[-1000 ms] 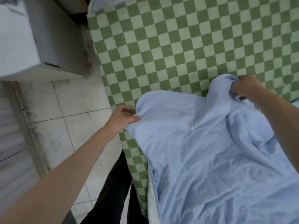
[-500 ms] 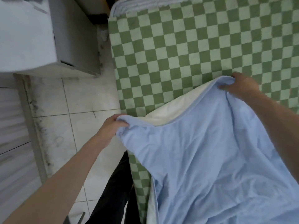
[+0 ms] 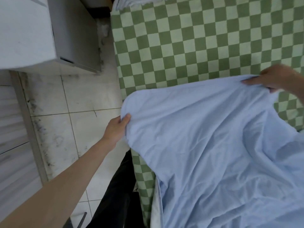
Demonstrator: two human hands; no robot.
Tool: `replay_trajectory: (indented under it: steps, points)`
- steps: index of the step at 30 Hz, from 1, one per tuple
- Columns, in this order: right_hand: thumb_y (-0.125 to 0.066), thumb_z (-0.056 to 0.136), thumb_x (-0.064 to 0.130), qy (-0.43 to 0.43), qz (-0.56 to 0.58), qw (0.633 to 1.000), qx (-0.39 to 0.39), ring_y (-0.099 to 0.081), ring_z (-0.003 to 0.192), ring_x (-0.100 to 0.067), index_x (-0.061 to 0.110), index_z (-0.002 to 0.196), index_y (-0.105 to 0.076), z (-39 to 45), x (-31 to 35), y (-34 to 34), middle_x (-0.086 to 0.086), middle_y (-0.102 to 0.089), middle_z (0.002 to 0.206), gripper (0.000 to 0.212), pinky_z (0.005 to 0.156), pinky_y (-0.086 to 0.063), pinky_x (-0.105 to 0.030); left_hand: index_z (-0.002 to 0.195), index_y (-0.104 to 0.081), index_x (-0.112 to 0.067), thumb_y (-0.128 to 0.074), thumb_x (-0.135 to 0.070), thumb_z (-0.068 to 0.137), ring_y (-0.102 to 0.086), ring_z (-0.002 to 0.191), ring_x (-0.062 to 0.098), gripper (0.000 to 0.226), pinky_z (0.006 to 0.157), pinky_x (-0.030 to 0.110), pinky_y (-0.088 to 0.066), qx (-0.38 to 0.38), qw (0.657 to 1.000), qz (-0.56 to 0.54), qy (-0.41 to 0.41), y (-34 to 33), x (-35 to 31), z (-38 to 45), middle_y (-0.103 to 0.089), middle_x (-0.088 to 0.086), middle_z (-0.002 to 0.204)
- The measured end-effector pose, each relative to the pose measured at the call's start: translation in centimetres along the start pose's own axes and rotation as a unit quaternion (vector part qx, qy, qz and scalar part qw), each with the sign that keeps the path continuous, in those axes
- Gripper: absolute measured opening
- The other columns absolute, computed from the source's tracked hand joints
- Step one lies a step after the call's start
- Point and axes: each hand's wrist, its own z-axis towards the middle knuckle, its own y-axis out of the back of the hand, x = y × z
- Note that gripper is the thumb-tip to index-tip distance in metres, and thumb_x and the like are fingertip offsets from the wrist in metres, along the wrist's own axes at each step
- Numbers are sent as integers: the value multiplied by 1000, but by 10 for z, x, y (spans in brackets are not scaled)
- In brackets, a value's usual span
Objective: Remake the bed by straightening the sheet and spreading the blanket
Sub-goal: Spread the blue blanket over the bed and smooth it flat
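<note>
A light blue blanket (image 3: pixel 213 145) covers the near part of the bed, lifted and stretched between my hands. My left hand (image 3: pixel 116 129) pinches its left corner just past the bed's left edge, over the floor. My right hand (image 3: pixel 276 78) grips the top edge at the far right. The green and pale checked sheet (image 3: pixel 189 38) lies flat over the far part of the mattress. A white underside of the blanket shows at its near left edge (image 3: pixel 156 203).
A white cabinet (image 3: pixel 29 30) stands at the far left, close to the bed. Stained white floor tiles (image 3: pixel 79 99) run between cabinet and bed. My dark trouser leg (image 3: pixel 118 195) is against the bed's left side. Folded pale fabric (image 3: pixel 128 2) sits at the bed's far end.
My hands have spread apart and drawn the blanket's top edge wider and tauter. The right hand moved right; the white underside near the top edge no longer shows.
</note>
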Motion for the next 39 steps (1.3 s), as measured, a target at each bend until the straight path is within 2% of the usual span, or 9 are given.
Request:
replay_trajectory:
  steps: [5, 10, 15, 19, 23, 26, 30, 34, 39]
  points:
    - [-54, 95, 41, 16, 26, 994, -103, -68, 74, -28, 8, 91, -67, 7, 24, -37, -13, -72, 70, 35, 64, -48, -32, 93, -72, -27, -61, -60, 94, -67, 83, 4, 35, 65, 19, -49, -60, 998, -9, -3, -12, 0, 10, -71, -16, 90]
    - [-43, 102, 23, -20, 122, 971, -203, -49, 129, -43, 3, 138, -48, 3, 23, -67, -27, -46, 143, 41, 106, -40, -46, 65, -55, -17, -64, -59, 91, -57, 61, 12, 51, 55, 25, -42, -109, 994, 14, -21, -20, -6, 10, -61, -6, 65]
    - [-49, 95, 24, 118, 213, 922, -300, -32, 148, -30, 12, 155, -33, -69, 23, -137, -14, -23, 164, 64, 116, -31, -38, 104, -63, -29, -58, -73, 86, -67, 95, 10, 47, 72, 26, -52, -88, 989, -118, 31, -33, -4, -24, -70, -9, 107]
    - [-59, 92, 14, 139, 258, 901, -320, -41, 141, -38, 1, 143, -48, -174, 4, -254, -23, -44, 151, 54, 119, -30, -44, 123, -66, -25, -52, -65, 96, -72, 99, 11, 50, 81, 29, -57, -23, 980, -187, 59, -50, 51, -68, -76, -6, 113]
    - [-66, 91, 13, 59, 243, 928, -277, -56, 115, -39, 3, 122, -60, -298, -47, -389, -18, -60, 121, 33, 100, -43, -45, 106, -70, -25, -77, -48, 84, -73, 95, 11, 33, 75, 22, -56, 47, 986, -149, 57, -64, 106, -108, -77, -8, 99]
    - [-64, 96, 28, 16, 265, 961, -75, -65, 96, -30, 15, 111, -60, -390, -84, -479, 2, -61, 93, 20, 78, -44, -33, 109, -72, -26, -82, -39, 79, -75, 97, 12, 35, 83, 28, -58, 84, 991, -100, 35, -73, 120, -112, -79, -6, 104]
    - [-57, 91, 60, 44, 176, 963, 201, -56, 124, -17, 28, 138, -46, -459, -113, -564, 9, -59, 127, 58, 96, -45, -32, 111, -74, -22, -78, -37, 86, -73, 95, 14, 30, 79, 28, -59, 7, 997, -60, -44, -82, 109, -97, -78, -5, 102]
    - [-64, 83, 62, 39, 159, 971, 175, -44, 135, -18, 30, 146, -39, -467, -124, -611, 9, -45, 145, 75, 104, -44, -38, 122, -65, -25, -68, -38, 92, -66, 105, 8, 33, 92, 26, -54, -32, 989, -12, -144, -98, 96, -97, -69, -9, 118]
    - [-81, 71, 51, 70, 99, 989, 81, -67, 100, -30, 17, 121, -61, -482, -121, -672, -5, -67, 112, 63, 85, -50, -44, 131, -59, -22, -66, -33, 96, -62, 107, 8, 37, 94, 22, -52, -57, 976, -3, -208, -111, 100, -100, -66, -9, 122]
